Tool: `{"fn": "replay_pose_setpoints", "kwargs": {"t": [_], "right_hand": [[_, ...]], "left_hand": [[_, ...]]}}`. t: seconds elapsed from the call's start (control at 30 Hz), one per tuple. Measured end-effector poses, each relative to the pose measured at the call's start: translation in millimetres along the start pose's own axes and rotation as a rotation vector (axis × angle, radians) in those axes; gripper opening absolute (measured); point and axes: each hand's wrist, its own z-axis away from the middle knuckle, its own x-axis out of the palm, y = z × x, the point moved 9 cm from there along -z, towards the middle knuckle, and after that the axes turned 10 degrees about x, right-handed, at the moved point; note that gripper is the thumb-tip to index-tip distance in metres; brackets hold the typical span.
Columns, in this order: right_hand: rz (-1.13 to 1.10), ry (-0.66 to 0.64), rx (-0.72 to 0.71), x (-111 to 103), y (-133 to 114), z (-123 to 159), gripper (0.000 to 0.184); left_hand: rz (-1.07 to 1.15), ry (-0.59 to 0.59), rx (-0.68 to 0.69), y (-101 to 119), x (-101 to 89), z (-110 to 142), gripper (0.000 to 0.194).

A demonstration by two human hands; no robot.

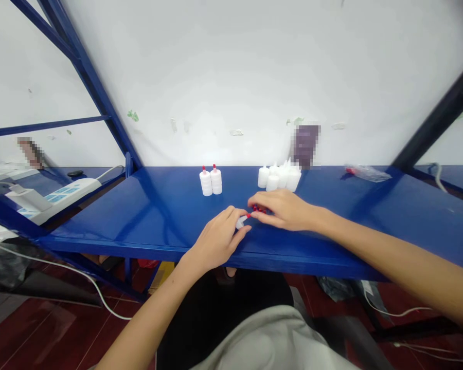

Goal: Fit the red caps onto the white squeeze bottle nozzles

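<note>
A white power strip (76, 191) bearing an adapter (28, 199) lies near a black object (75, 173).

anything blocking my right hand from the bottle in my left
Nothing visible: the right hand is at the red tip of the white bottle in the left hand. Small red pieces show partly beneath the right hand.

A blue table (165, 213) carries white bottles (272, 182) and red caps (259, 208).

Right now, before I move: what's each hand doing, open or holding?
Left hand: closed, holding a bottle.
Right hand: fingertips at that bottle's red cap; can't tell if it's gripped.
</note>
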Motion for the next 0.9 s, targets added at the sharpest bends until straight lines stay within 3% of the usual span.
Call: {"fn": "replay_pose_setpoints", "kwargs": {"t": [0.1, 0.2, 0.43, 0.6, 0.73, 0.9], "right_hand": [[0.048, -0.004, -0.109, 5, -24, 3, 0.033], [0.073, -0.011, -0.128, 6, -28, 4, 0.033], [-0.143, -0.138, -0.115, 12, -37, 6, 0.031], [-0.284, -0.194, 0.015, 2, -17, 4, 0.033], [-0.114, -0.280, 0.108, 1, 11, 7, 0.019], [0.036, -0.356, 0.147, 9, 26, 9, 0.008]], "left_hand": [[0.002, -0.004, 0.032, 3, -0.2, -1, 0.024], [-0.005, -0.017, 0.059, 6, -0.4, -2, 0.023], [-0.175, -0.077, 0.158, 20, -0.3, -1, 0.023], [-0.155, -0.027, 0.129, 19, -4.7, 0, 0.024], [-0.105, -0.052, 0.044, 11, -0.3, 0, 0.032], [-0.120, -0.062, 0.025, 7, 2.9, -1, 0.029]]}}
